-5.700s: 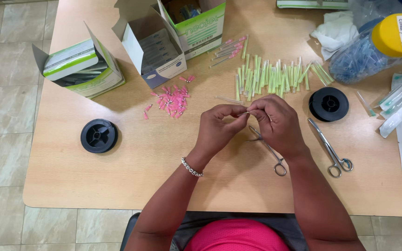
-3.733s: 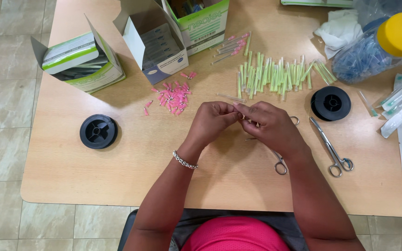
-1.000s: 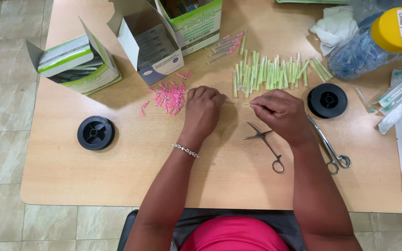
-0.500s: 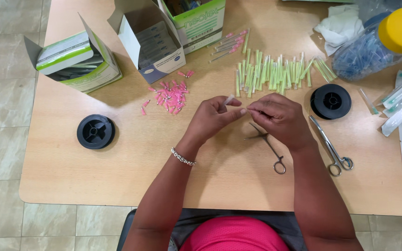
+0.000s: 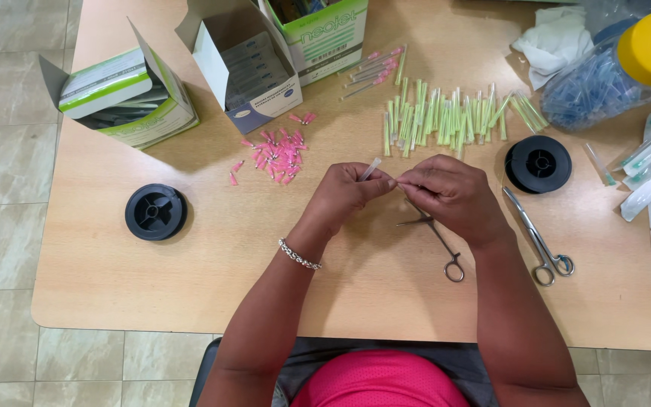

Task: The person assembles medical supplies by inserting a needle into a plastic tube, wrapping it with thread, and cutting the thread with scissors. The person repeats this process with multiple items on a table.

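My left hand (image 5: 344, 192) pinches a thin clear tube (image 5: 371, 167) whose tip sticks up past my fingers. My right hand (image 5: 450, 194) meets it fingertip to fingertip over the middle of the wooden table (image 5: 190, 286), its fingers closed on something too small to make out. Small metal forceps (image 5: 437, 237) lie on the table just under my right hand. A row of green capped needles (image 5: 453, 117) lies beyond my hands, and a scatter of small pink hubs (image 5: 273, 148) lies to the left of them.
Two black wire spools sit at the left (image 5: 156, 212) and right (image 5: 538, 163). Larger forceps (image 5: 540, 240) lie at the right. Open green-and-white boxes (image 5: 126, 98) (image 5: 246, 64) stand at the back left. A yellow-lidded jar of blue pieces (image 5: 619, 71) is at the back right.
My hands parted a second ago, the left one reaching toward the pink hubs. They have come back together at the centre, the left one holding the clear tube.
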